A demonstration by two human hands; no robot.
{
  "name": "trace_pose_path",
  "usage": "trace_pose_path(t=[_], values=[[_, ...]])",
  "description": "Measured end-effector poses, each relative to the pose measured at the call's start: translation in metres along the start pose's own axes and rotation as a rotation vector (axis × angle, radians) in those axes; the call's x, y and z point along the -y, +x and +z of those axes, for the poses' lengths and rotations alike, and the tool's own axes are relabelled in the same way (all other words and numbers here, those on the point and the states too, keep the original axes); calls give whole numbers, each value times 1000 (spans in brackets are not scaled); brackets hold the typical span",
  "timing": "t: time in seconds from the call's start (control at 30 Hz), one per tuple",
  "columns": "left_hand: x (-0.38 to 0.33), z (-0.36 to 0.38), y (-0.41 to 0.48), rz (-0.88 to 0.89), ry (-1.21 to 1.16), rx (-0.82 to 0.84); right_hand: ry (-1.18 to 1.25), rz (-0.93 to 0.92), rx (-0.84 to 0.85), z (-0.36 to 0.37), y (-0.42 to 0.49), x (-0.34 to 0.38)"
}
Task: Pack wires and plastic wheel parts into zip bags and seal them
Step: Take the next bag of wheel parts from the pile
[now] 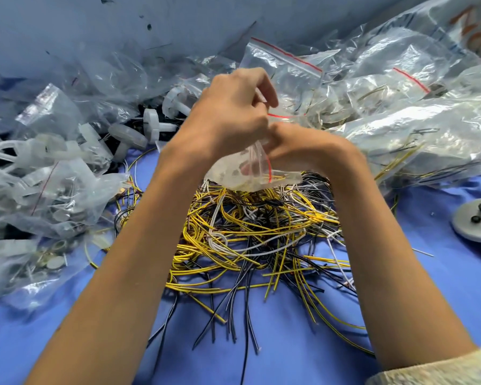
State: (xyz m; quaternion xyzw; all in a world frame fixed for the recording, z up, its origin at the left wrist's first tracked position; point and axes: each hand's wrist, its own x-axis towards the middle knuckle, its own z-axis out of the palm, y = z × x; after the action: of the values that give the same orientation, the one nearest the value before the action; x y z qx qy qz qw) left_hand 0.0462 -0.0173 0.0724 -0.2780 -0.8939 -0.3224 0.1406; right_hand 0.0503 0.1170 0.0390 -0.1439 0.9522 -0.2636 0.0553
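Note:
A small clear zip bag [245, 170] with a red line at its mouth hangs between both hands above a tangled pile of yellow, black and white wires [256, 232]. My left hand [231, 112] grips the bag's upper part with curled fingers. My right hand [297, 145] pinches the bag just beside it, the two hands touching. What the bag holds is blurred; some yellow wire shows near its lower edge. White plastic wheel parts [150, 126] lie in a heap to the left behind my left arm.
Crumpled clear bags [47, 173] cover the left side. More zip bags with red strips [400, 107], some filled with wires, pile up at the back right. A grey round disc with black buttons [475, 220] lies at the right edge on the blue cloth [289, 357].

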Motion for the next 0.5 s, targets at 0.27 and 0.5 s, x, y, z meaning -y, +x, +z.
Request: trace_pose_path(t=[0.27,0.5], values=[[8,-9,0,-25,-52,-23,-218,57,17,2,-2,2],[10,-6,2,-29,-40,82,-64,36,31,1,0,7]])
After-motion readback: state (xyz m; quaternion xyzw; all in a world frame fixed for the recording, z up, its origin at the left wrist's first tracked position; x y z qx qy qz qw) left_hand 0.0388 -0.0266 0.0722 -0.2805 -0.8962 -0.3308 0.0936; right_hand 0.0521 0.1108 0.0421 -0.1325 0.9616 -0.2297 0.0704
